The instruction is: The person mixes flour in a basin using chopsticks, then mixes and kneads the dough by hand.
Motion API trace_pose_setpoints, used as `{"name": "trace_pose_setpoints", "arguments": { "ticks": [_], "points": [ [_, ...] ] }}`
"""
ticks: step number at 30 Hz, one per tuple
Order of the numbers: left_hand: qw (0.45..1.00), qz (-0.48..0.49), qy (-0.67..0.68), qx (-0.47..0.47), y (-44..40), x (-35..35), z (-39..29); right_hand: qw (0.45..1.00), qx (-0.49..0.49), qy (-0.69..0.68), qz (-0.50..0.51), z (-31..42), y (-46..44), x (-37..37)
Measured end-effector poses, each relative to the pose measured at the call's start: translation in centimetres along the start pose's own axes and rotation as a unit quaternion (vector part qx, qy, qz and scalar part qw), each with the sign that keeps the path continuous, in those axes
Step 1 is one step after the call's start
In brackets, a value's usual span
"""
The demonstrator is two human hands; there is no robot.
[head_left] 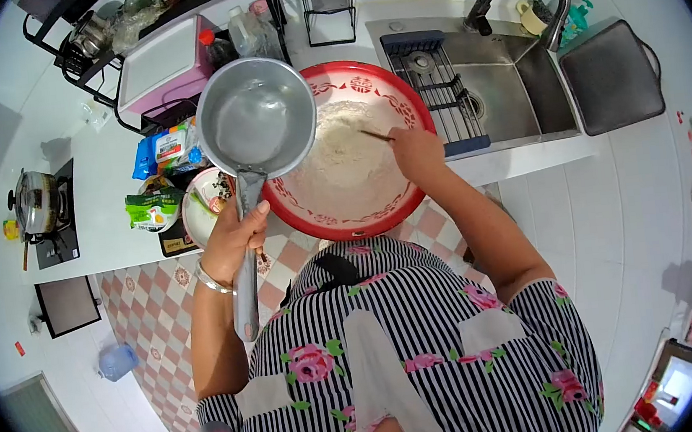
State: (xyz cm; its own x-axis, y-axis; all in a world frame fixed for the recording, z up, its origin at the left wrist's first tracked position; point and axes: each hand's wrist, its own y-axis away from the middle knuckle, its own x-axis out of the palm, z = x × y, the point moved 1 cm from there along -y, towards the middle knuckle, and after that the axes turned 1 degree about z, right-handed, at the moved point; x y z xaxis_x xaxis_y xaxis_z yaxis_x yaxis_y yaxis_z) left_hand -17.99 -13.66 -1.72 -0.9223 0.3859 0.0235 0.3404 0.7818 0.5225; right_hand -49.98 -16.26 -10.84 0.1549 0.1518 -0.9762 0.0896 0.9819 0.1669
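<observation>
My left hand [236, 234] is closed round the handle of a silver saucepan [258, 117], which is held over the left rim of a large red and white basin [360, 86]. Clear liquid seems to lie in the pan. Pale flour [344, 142] is heaped in the middle of the basin. My right hand [417, 154] grips thin chopsticks [375, 135] above the flour, their tips over its right side.
The sink [504, 73] with a black drying rack [443, 92] lies right of the basin. Food packets [153, 209] and a white bowl [197, 217] stand to the left. Behind them are a pink box [166, 66] and a black shelf [180, 6]. A pot [37, 204] sits far left.
</observation>
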Motion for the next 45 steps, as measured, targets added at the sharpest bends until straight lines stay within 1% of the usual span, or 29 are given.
{"name": "trace_pose_setpoints", "arguments": {
  "ticks": [3,6,9,12,15,18,21,24,27,30,33,36,39,41,42,45],
  "points": [
    [1.0,-0.007,-0.001,0.023,0.1,0.0,-0.4,0.997,-0.058,-0.046,0.033,1.5,2.0,-0.3],
    [1.0,-0.01,-0.004,0.025,0.2,-0.1,-0.3,0.991,-0.097,-0.082,0.035,2.2,2.7,0.4],
    [1.0,-0.012,0.001,0.023,0.3,0.0,-0.4,0.997,-0.06,-0.043,0.03,1.5,1.2,0.9],
    [0.999,-0.023,0.007,0.022,0.4,-0.2,0.0,0.997,-0.042,-0.059,-0.039,1.2,0.4,-0.2],
    [0.999,-0.033,0.001,0.011,0.1,-0.3,0.3,0.998,-0.033,-0.034,-0.036,1.0,-1.2,2.0],
    [1.0,-0.022,-0.002,0.016,0.3,-0.5,-0.2,0.997,-0.053,-0.039,0.033,1.9,0.2,2.4],
    [0.999,-0.023,0.023,0.021,0.3,-0.6,0.2,0.992,-0.077,-0.092,0.04,2.9,2.2,0.5],
    [0.999,-0.034,0.037,0.013,0.3,-0.6,0.5,0.995,-0.085,-0.038,0.03,2.6,1.4,2.3],
    [0.999,-0.03,0.013,0.02,0.7,-1.0,0.2,0.997,-0.037,-0.061,0.006,1.8,0.6,0.6],
    [0.999,-0.034,0.01,0.024,0.7,-0.9,0.5,0.997,-0.026,-0.065,-0.031,1.1,-0.4,0.7],
    [0.999,-0.041,-0.012,0.034,0.7,-0.9,0.5,0.996,-0.053,-0.067,0.037,1.3,-0.1,2.9],
    [0.997,-0.053,-0.034,0.035,0.9,-0.7,0.4,0.991,-0.081,-0.093,0.043,3.2,2.4,-0.1],
    [0.998,-0.047,-0.029,0.027,0.7,-1.0,0.9,0.989,-0.079,-0.085,0.088,4.3,2.6,-0.6],
    [0.999,-0.039,-0.028,0.023,0.7,-1.2,0.8,0.993,-0.09,-0.06,0.047,2.8,1.3,2.0],
    [0.999,-0.038,-0.031,0.023,0.8,-1.1,0.6,0.994,-0.098,-0.047,0.024,2.9,0.7,1.2],
    [0.998,-0.048,-0.026,0.015,1.1,-1.2,0.7,0.994,-0.04,-0.103,-0.007,2.4,0.2,-1.3]
  ]
}}
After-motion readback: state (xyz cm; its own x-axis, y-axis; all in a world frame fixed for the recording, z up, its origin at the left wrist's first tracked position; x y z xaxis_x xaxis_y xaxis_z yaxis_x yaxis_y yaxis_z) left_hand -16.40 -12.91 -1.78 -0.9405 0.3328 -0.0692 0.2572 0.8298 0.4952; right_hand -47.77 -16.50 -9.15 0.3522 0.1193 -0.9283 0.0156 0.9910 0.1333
